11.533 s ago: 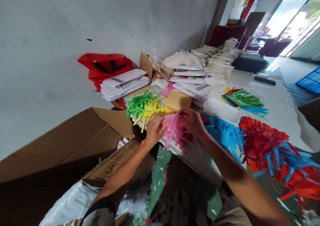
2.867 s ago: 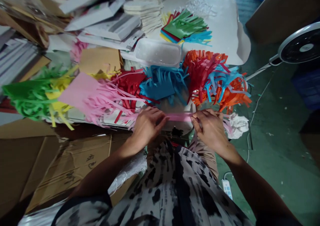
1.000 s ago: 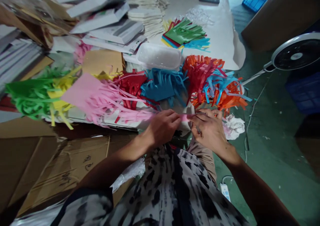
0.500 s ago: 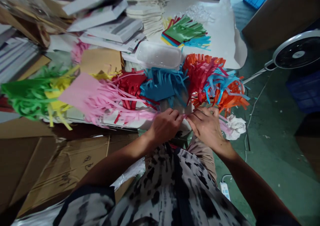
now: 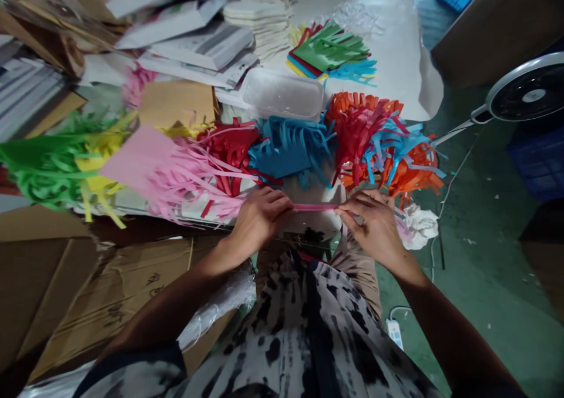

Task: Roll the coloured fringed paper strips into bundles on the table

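A narrow pink strip (image 5: 314,207) is stretched level between my two hands at the table's front edge. My left hand (image 5: 263,217) is closed on its left part, beside the fringed pink paper (image 5: 145,157). At its right part, my right hand (image 5: 371,218) pinches the strip between thumb and fingers. Behind the hands lie fringed red paper (image 5: 233,148), blue paper (image 5: 282,154) and a red, orange and light-blue bunch (image 5: 365,127). A crumpled white piece (image 5: 420,226) is just right of my right hand.
Behind the fringes sit a clear plastic tray (image 5: 282,94) and a stack of fringed coloured sheets (image 5: 328,51). White boxes (image 5: 202,45) pile up at the back left. A fan (image 5: 531,92) stands at the right, cardboard (image 5: 127,292) at the lower left.
My left hand has moved left, away from my right hand, and a longer length of the pink strip now shows between them. My right hand has stayed almost in place, still pinching.
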Demonstrator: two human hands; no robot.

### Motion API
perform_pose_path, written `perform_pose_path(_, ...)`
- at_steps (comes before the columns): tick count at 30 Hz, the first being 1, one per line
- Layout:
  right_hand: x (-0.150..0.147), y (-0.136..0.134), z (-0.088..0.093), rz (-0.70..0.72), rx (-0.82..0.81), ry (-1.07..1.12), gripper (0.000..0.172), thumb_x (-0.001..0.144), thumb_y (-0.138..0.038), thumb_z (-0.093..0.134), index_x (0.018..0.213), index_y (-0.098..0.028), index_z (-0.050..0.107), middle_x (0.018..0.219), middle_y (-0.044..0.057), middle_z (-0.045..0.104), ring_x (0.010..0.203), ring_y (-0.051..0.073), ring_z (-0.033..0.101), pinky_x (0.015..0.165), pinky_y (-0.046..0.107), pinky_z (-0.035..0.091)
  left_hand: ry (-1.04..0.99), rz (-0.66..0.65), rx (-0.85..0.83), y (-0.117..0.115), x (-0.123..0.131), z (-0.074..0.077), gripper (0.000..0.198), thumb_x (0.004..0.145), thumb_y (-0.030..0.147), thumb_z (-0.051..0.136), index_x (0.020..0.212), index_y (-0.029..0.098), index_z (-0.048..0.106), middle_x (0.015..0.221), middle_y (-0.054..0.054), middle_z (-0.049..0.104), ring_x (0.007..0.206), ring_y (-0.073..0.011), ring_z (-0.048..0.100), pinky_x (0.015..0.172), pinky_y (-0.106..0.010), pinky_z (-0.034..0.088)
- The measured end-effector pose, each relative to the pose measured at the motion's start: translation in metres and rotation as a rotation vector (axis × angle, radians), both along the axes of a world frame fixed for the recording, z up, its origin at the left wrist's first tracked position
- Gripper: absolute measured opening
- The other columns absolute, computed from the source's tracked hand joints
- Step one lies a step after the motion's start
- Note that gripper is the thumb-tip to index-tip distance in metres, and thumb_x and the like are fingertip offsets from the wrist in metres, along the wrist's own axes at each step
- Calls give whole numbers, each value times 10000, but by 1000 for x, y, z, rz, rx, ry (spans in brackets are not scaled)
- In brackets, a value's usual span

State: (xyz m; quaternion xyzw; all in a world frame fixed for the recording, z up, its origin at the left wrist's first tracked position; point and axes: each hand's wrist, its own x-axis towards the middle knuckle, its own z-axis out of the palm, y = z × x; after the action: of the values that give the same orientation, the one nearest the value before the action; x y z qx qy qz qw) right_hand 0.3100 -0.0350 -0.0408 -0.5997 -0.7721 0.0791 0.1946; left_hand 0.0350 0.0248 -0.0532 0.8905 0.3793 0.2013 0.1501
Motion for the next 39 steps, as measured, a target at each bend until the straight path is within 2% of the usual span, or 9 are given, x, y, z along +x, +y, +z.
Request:
perform_pose_path(6,-8,1,0,-143,-25,-18,202,986,-352,675,824,-239,720,892,42,774,1025,290,647,853,415,302,114,66,-68,7,4,6,207,1031,327,621,902,183,693,871,-48,707,843,-224,610,734,-354,417)
perform_pose_path(17,-13,15,10,-121,-159,-206,145,952,-306,644,866,-211,710,965,84,774,1076,328,599,873,443,294,214,79,-143,11,10,18,189,1002,314,655,876,177,680,868,-56,691,852,-227,608,744,-350,412)
perform_pose_path(20,-17,9,9,-132,-31,-279,195,1001,-358,599,978,-198,708,1060,113,762,1107,335,577,933,472,301,238,91,-71,7,13,17,161,992,303,659,907,171,695,892,-70,703,860,-244,611,750,-374,429)
perform_pose_path(23,-24,-2,4,-32,128,-308,182,1057,-268,536,1151,-236,689,1196,83,754,1206,305,562,1041,500,265,176,32,90,2,22,9,168,972,208,661,1125,199,729,1067,-81,747,1004,-269,634,837,-408,456)
perform_pose_path(25,-28,-9,1,61,146,-312,226,1071,-187,502,1150,-286,689,1132,28,781,1206,264,577,1039,476,259,142,-82,177,-1,27,2,273,976,175,655,1230,247,725,1128,-63,764,1066,-263,639,893,-424,456)
perform_pose_path(28,-26,-17,-4,98,112,-312,268,1074,-161,491,1173,-305,693,1098,10,796,1179,253,593,972,458,276,149,-179,235,-4,24,-5,241,986,194,650,1202,237,750,1064,-53,789,1011,-254,655,869,-427,467)
perform_pose_path(31,-15,-20,-6,93,136,-256,292,1048,-148,524,1246,-284,689,1188,24,792,1190,277,590,964,472,275,140,-117,222,-5,0,0,275,986,126,581,1162,225,767,1057,-44,797,961,-237,663,839,-416,483)
perform_pose_path(35,-5,-18,-6,73,151,-199,260,1014,-181,560,1207,-261,716,1181,33,792,1147,288,598,966,488,272,130,51,261,-5,-34,20,251,945,128,558,959,240,782,1038,-25,802,1044,-277,658,933,-482,482)
perform_pose_path(39,-7,-9,-2,57,116,-185,174,1031,-257,563,1069,-244,732,1081,43,797,1121,285,588,940,478,259,29,45,373,-6,-16,23,188,933,183,647,1077,236,756,1107,-41,785,1101,-281,644,995,-497,483)
